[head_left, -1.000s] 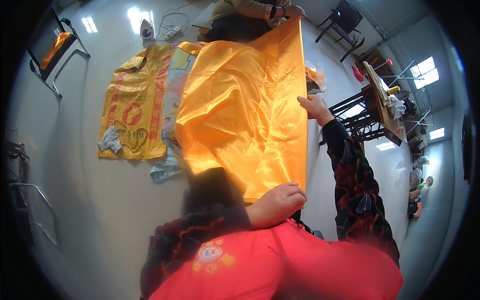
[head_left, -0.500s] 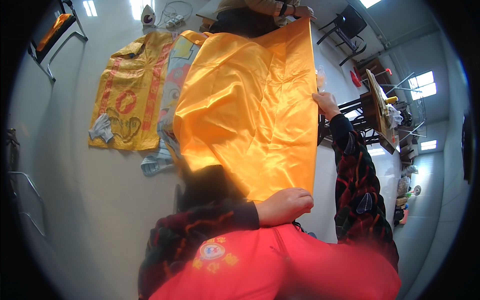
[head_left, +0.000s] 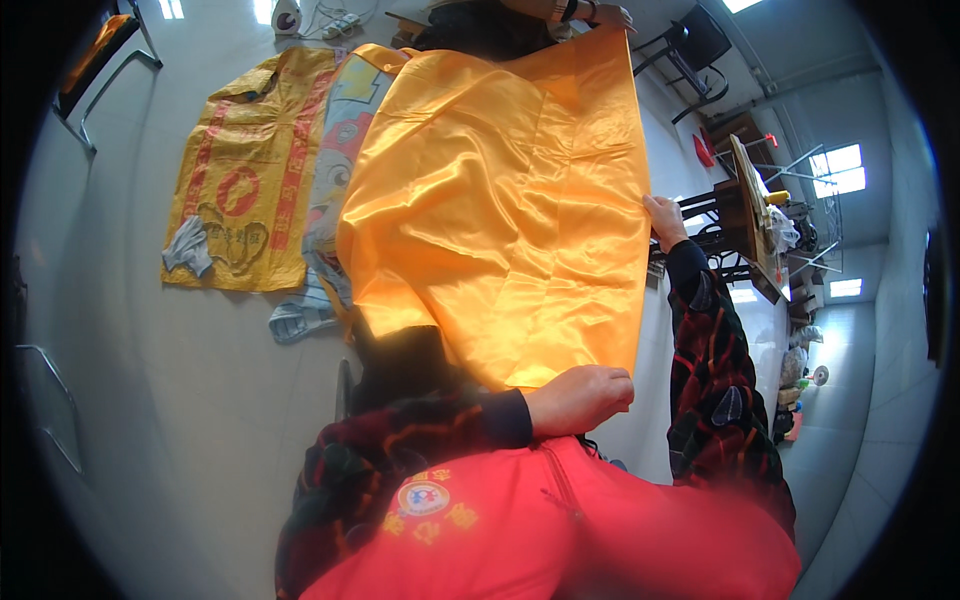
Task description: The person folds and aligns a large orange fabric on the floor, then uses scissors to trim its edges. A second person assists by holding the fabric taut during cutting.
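both hands (head_left: pixel 580 398) grip orange cloth (head_left: pixel 500 210) edge, fingers curled.

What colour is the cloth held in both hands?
Shiny orange-yellow, plain, no pattern: the cloth shows best in the head view.

The person is wearing a bright red vest over the chest, its front showing a small round badge in white, red and blue with yellow lettering curving around it, too blurred to make out, and a seam or zip line running down the middle. Underneath they are wearing a dark plaid shirt, black crossed with red and touches of yellow, its long sleeves running down both arms and ending in plain dark cuffs at the wrists. Both the left hand (head_left: pixel 580 397) and the right hand (head_left: pixel 664 219) are showing bare, without gloves.
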A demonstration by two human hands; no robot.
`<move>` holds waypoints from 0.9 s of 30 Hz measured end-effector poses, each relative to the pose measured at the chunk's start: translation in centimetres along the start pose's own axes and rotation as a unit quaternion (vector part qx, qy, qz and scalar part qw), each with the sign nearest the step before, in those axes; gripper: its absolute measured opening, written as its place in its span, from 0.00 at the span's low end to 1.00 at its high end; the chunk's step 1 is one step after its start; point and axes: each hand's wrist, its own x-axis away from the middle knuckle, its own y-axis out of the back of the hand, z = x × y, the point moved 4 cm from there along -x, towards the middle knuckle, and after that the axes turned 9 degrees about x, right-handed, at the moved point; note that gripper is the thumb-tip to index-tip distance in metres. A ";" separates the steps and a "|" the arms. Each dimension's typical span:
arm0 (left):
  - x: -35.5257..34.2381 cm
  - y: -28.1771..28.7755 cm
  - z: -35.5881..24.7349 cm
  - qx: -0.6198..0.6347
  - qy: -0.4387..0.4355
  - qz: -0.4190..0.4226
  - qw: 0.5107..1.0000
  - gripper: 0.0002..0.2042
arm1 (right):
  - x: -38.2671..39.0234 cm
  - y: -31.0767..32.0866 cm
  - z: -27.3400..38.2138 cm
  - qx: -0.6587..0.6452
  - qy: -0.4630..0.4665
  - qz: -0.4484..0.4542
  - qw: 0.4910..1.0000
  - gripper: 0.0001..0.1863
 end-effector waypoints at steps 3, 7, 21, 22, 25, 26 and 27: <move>0.1 0.2 0.1 0.028 -0.007 -0.026 0.999 0.06 | -1.1 -0.2 -0.9 0.033 0.026 -0.033 0.999 0.18; 0.2 0.5 0.4 0.040 0.007 -0.031 0.999 0.05 | -2.1 -0.3 -1.3 0.108 0.049 -0.082 0.990 0.19; 1.1 1.4 0.4 0.029 0.044 -0.002 0.999 0.03 | 0.5 -3.3 0.2 0.209 0.098 -0.120 0.966 0.21; 1.2 1.4 0.4 0.024 0.043 -0.003 0.999 0.03 | 0.8 -3.6 0.1 0.200 0.085 -0.118 0.969 0.20; 1.8 1.4 0.6 0.012 0.051 -0.005 0.999 0.03 | 2.8 -4.1 0.1 0.147 0.116 -0.098 0.977 0.19; 2.0 1.3 0.6 0.008 0.057 -0.005 0.998 0.03 | 3.6 -4.4 0.0 0.137 0.104 -0.091 0.981 0.19; 2.3 1.3 0.7 0.005 0.063 -0.004 0.998 0.04 | 4.9 -4.4 0.0 0.130 0.128 -0.088 0.979 0.19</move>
